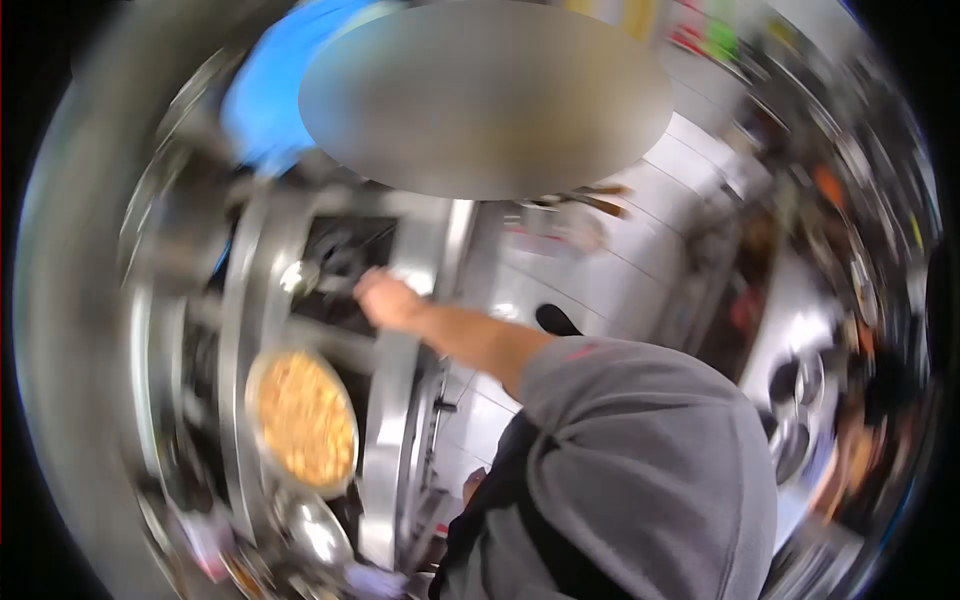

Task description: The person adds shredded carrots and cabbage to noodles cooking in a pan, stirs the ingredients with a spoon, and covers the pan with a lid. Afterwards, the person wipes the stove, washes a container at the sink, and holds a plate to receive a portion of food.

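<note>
My right hand [388, 299] reaches over a dark burner opening [345, 250] in the steel stove [385, 470]. Its fingers look curled, but blur hides what they hold, if anything. A shiny round metal piece [298, 278] lies just left of it. Below in the view, a round pan [352, 465] sits on the stove, filled with chunky yellow-orange food [303, 415]. Close to my black apron, a small part of my left hand [475, 485] shows; its fingers are mostly hidden.
A person in blue [285, 85] stands at the far side, partly behind a blurred oval patch. A shiny metal bowl or lid [318, 530] lies past the pan. White floor tiles [540, 270] run beside the stove. A cluttered counter [800, 330] stands on the right.
</note>
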Motion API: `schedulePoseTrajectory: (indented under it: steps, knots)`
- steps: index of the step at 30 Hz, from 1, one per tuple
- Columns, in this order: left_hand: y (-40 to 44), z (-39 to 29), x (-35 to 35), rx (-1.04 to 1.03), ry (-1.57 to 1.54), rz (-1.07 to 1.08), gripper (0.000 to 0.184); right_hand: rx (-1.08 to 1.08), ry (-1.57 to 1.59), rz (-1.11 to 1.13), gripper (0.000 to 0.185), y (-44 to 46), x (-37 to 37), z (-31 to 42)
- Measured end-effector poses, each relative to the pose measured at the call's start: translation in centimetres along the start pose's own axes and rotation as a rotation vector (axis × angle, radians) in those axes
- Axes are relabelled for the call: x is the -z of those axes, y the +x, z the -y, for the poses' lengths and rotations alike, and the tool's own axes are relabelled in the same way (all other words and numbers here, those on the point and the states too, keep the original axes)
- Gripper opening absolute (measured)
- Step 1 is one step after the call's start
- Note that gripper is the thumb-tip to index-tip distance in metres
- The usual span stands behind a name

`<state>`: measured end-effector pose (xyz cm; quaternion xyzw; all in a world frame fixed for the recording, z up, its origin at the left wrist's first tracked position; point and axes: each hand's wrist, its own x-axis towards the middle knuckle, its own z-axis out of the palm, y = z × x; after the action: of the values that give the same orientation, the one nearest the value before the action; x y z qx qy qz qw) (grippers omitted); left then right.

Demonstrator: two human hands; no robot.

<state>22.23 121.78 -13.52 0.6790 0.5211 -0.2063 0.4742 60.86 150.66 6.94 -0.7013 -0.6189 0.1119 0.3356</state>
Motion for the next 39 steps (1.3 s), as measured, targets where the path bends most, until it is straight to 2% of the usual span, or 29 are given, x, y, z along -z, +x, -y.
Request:
schedulePoseTrajectory:
  steps: [1,4,6,8,10,11,12,13,14,15,16,17,18,19,20,21,22,23,25,28,30,32,34,35,36,38,39]
  knots:
    - [0.9,-0.8,0.7,-0.018,0.053,0.044,0.030,-0.026,0.054,-0.075,0.020,-1.8,3.3,0.9]
    - [3.7,-3.6,2.7,-0.082,0.241,0.152,0.033,-0.003,0.122,-0.129,0.012,-7.7,5.4,-1.0]
    - [5.7,-6.7,3.4,-0.111,0.337,0.186,0.036,0.186,0.092,-0.072,0.012,-13.5,8.2,-5.6]
    - [7.9,-11.5,3.9,-0.150,0.447,0.208,0.038,-0.032,0.156,-0.017,0.012,-24.4,17.0,-14.4]
    - [10.3,-17.0,3.5,-0.196,0.527,0.206,0.041,-0.149,0.138,-0.391,0.009,-31.4,22.7,-22.5]
    - [11.5,-20.6,3.2,-0.233,0.560,0.191,0.042,-0.338,0.076,-0.450,0.012,-34.7,29.6,-24.0]
    - [12.9,-25.1,2.6,-0.287,0.587,0.178,0.044,-0.421,-0.021,-0.595,0.012,-37.5,36.5,-25.3]
    - [14.8,-29.8,1.9,-0.358,0.624,0.162,0.045,-0.408,-0.284,-0.835,0.008,-40.3,41.6,-28.3]
    - [16.7,-35.3,0.9,-0.457,0.640,0.154,0.046,-0.538,-0.452,-0.996,0.015,-42.9,48.4,-29.3]
    - [16.5,-44.0,-0.3,-0.613,0.655,0.183,0.052,-0.717,-0.400,-1.140,0.015,-45.5,54.5,-31.2]
    - [15.0,-52.2,-2.2,-0.628,0.592,0.204,0.049,-1.006,-0.468,-1.144,0.020,-48.3,60.4,-32.6]
    - [13.0,-60.7,-4.4,-0.760,0.432,0.260,0.044,-0.926,-0.550,-1.363,0.025,-51.2,64.8,-35.6]
    - [14.7,-66.7,-7.5,-0.964,0.347,0.290,0.038,-1.040,-0.548,-1.348,0.027,-53.2,69.5,-36.5]
    - [12.6,-75.2,-9.8,-1.033,0.474,0.337,0.034,-1.127,-0.495,-1.357,0.032,-56.0,72.8,-39.7]
    - [13.7,-81.6,-13.2,-1.170,0.477,0.361,0.031,-1.263,-0.576,-1.255,0.034,-58.0,75.6,-42.2]
    - [9.7,-88.7,-15.9,-1.205,0.326,0.355,0.035,-1.345,-0.556,-1.145,0.036,-60.0,77.6,-45.5]
    - [9.7,-94.4,-19.5,-1.311,0.274,0.375,0.035,-1.422,-0.535,-1.035,0.037,-61.9,79.0,-48.7]
    - [8.3,-99.9,-22.5,-1.317,0.210,0.450,0.036,-1.427,-0.543,-1.033,0.037,-63.0,79.4,-51.1]
    - [6.8,-108.4,-28.2,-1.205,0.135,0.609,0.038,-1.584,-0.551,-0.660,0.040,-64.3,80.2,-55.1]
    - [5.2,-114.7,-35.6,-0.890,-0.070,0.770,0.040,-1.541,-0.405,-0.622,0.037,-64.1,80.3,-56.0]
    - [5.3,-116.5,-38.1,-0.856,-0.028,0.795,0.039,-1.576,-0.312,-0.703,0.034,-63.2,80.3,-54.5]
    - [4.5,-117.3,-39.1,-0.821,0.017,0.822,0.038,-1.472,-0.296,-0.795,0.033,-63.2,80.3,-53.8]
    - [3.4,-117.6,-39.2,-1.002,0.009,0.610,0.033,-1.458,-0.298,-0.804,0.032,-63.2,80.5,-53.0]
    - [4.2,-118.1,-39.8,-1.077,-0.018,0.572,0.027,-1.418,-0.222,-0.860,0.034,-63.1,80.7,-52.6]
    - [3.7,-118.2,-39.5,-1.074,-0.017,0.569,0.027,-1.374,-0.146,-0.911,0.035,-62.8,80.8,-52.3]
    - [2.0,-119.1,-38.6,-1.301,-0.055,0.368,0.025,-1.334,-0.178,-0.939,0.035,-62.2,81.5,-52.0]
    - [1.9,-119.6,-38.7,-1.324,-0.130,0.347,0.029,-1.300,-0.215,-0.970,0.036,-61.9,82.1,-51.7]
